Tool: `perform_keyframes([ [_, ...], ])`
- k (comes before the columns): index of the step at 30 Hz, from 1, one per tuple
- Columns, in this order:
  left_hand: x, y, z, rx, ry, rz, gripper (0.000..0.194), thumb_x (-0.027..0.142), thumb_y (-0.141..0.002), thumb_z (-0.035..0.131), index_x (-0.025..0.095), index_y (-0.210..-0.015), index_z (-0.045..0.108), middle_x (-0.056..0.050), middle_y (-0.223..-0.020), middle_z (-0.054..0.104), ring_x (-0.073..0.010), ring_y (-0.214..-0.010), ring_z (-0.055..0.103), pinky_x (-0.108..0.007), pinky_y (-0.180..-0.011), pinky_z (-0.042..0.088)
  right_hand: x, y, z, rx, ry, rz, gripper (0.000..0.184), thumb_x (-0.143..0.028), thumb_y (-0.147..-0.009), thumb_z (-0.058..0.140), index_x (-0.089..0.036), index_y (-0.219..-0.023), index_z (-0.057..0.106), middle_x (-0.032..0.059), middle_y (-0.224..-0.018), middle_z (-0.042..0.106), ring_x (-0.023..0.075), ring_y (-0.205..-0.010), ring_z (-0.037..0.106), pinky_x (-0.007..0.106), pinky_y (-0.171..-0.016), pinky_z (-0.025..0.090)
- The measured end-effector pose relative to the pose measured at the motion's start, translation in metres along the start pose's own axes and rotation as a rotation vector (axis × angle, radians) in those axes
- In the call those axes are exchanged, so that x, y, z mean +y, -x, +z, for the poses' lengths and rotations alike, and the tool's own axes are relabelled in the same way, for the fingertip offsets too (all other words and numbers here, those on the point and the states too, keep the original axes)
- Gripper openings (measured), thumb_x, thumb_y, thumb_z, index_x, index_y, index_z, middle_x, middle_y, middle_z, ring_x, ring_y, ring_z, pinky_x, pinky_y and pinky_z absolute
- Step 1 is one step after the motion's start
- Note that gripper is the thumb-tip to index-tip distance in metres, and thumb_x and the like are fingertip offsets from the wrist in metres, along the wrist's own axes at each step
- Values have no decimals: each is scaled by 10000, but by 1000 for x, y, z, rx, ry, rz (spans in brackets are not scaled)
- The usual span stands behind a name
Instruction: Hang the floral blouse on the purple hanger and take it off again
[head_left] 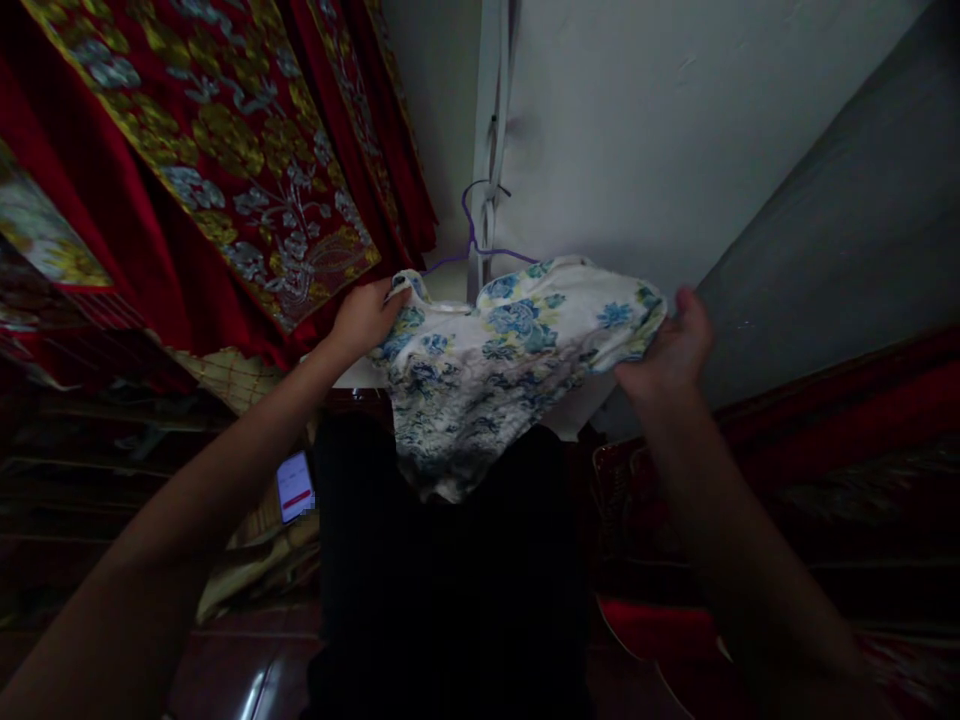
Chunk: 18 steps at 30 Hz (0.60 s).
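A white blouse with blue and yellow flower print (517, 325) hangs on a purple hanger (471, 225), its lower part gathered and draped toward my lap. The hanger's hook is up against a pale vertical strip (491, 130) on the wall. My left hand (367, 318) pinches the blouse at its left shoulder. At the other side my right hand (670, 345) grips the end of the right sleeve between thumb and fingers, pulling the cloth out sideways. Most of the hanger's arms are hidden inside the blouse.
Red cloth with gold and silver embroidery (255, 150) hangs at the upper left, close to my left hand. A lit phone (295, 487) lies low on the left. Dark trousers (450, 600) cover my legs. More red fabric (862, 410) is at the right, below a pale wall (637, 120).
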<state>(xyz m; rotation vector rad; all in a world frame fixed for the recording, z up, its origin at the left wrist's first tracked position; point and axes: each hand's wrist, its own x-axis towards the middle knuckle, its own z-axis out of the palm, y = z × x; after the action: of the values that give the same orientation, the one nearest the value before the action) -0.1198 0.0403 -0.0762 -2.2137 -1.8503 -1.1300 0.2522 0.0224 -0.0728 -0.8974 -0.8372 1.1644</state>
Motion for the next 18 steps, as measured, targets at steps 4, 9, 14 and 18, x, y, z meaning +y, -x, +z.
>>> perform_keyframes([
  [4,1,-6,-3,112,60,-22,218,413,-904,591,215,-811,585,-56,-665,605,-236,-686,568,-325,-668,388,-42,9,28,-144,313,-257,708,-478,-936,194,-87,-1397,563,224,-1153,687,372,-1138,619,598,-963,464],
  [9,11,-10,-20,200,150,62,278,227,-808,620,211,-1078,557,-42,-795,646,-220,-757,619,-318,-722,445,-48,54,56,-466,501,-422,847,-551,-1002,-35,-174,-1333,648,175,-1151,707,340,-1207,619,586,-998,472],
  [14,44,4,-19,49,583,196,109,261,-809,593,211,-885,534,-52,-863,688,-185,-809,653,-301,-743,511,3,70,51,-736,864,-760,575,-661,-995,380,-292,-1343,654,102,-1495,547,324,-1413,480,569,-1175,371],
  [18,93,28,-10,-135,787,220,149,330,-852,658,212,-827,572,-67,-898,721,-199,-825,677,-324,-740,532,61,44,46,-602,1136,-832,976,-410,-841,735,-291,-1643,193,147,-1681,239,378,-1551,252,615,-1231,279],
])
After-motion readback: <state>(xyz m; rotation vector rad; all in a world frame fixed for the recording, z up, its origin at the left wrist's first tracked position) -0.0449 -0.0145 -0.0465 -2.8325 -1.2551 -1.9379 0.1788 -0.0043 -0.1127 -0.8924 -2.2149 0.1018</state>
